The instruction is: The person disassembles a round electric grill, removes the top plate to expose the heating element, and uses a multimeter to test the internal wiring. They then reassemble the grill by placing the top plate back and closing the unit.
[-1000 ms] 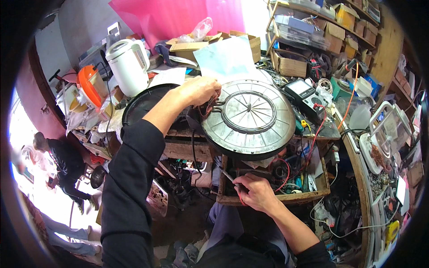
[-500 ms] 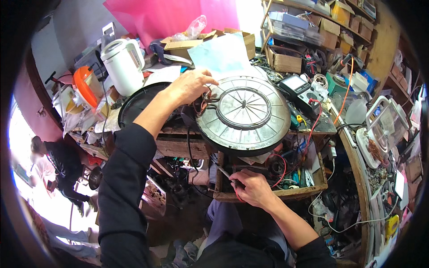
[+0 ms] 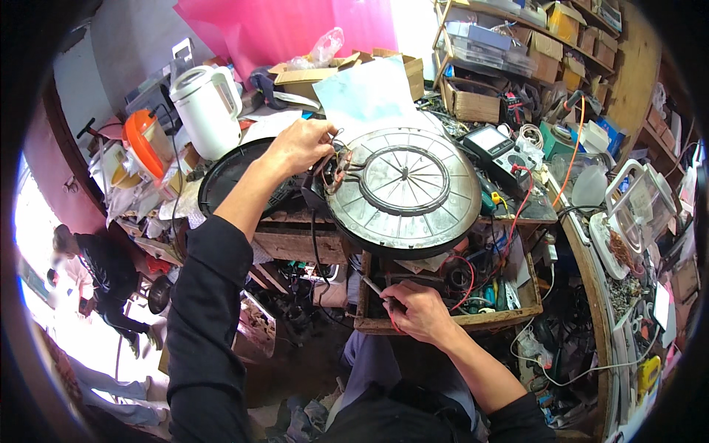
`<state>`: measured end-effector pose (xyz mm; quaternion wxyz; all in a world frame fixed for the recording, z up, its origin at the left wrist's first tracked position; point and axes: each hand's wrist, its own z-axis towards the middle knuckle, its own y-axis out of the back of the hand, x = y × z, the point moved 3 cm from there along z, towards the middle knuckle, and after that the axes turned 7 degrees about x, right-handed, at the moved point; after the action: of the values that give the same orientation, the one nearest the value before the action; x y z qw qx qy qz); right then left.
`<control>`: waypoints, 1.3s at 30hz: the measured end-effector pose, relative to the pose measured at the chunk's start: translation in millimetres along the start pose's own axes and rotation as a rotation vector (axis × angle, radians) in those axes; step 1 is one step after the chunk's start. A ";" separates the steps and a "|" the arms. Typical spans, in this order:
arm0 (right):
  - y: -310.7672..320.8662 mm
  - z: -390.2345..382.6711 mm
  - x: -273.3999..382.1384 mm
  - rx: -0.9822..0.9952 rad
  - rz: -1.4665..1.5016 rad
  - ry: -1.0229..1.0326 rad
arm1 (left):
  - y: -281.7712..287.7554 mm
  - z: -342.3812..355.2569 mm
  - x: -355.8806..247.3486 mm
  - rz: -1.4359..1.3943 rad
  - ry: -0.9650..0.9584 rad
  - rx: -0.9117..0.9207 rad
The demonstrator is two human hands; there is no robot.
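Note:
A round grey metal disc [image 3: 404, 214] with a heating-element ring and radial ribs rests on the bench. At its left edge, thin wires [image 3: 338, 164] stand up in a small bundle. My left hand [image 3: 301, 146] is beside them, its thumb and fingers pinched together on a wire end. Below the disc, in front of the open drawer, my right hand [image 3: 419, 310] is closed around a slim grey tool [image 3: 371, 285], its narrow end pointing up and left. Something red shows under that hand; the tool's exact kind is hidden by my fingers.
A black round cover [image 3: 233, 181] lies left of the disc, near a white jug [image 3: 207, 111]. A multimeter [image 3: 509, 156] with a red lead stands to the right. The wooden drawer [image 3: 458, 322] holds cables and tools. Another person [image 3: 107, 273] is at far left.
My left hand has drawn back left from over the disc's edge, its fingers now pinched at the wires. My right hand with the slim tool has stayed nearly in place.

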<state>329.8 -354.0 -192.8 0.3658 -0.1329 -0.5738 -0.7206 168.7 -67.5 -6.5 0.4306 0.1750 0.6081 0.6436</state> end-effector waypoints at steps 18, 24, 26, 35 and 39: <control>1.9 0.8 4.5 -0.032 -0.015 -0.006 | 1.1 1.0 25.0 -0.450 -0.006 -0.062; 2.7 1.5 7.4 -0.046 -0.020 0.005 | -5.6 7.0 36.1 -0.393 -0.038 -0.023; 2.3 0.2 5.6 -0.033 -0.014 -0.007 | -8.6 7.9 31.6 -0.384 -0.046 -0.039; 2.1 0.7 5.4 -0.039 -0.013 -0.001 | -1.4 -6.8 -2.5 -0.105 -0.174 -0.211; 1.8 0.3 3.1 -0.033 -0.007 -0.008 | 1.8 -16.8 -48.0 0.141 -0.362 -0.110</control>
<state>328.8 -355.1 -189.5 0.3585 -0.1397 -0.5638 -0.7308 182.7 -114.7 6.2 0.4955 0.3060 0.4709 0.6627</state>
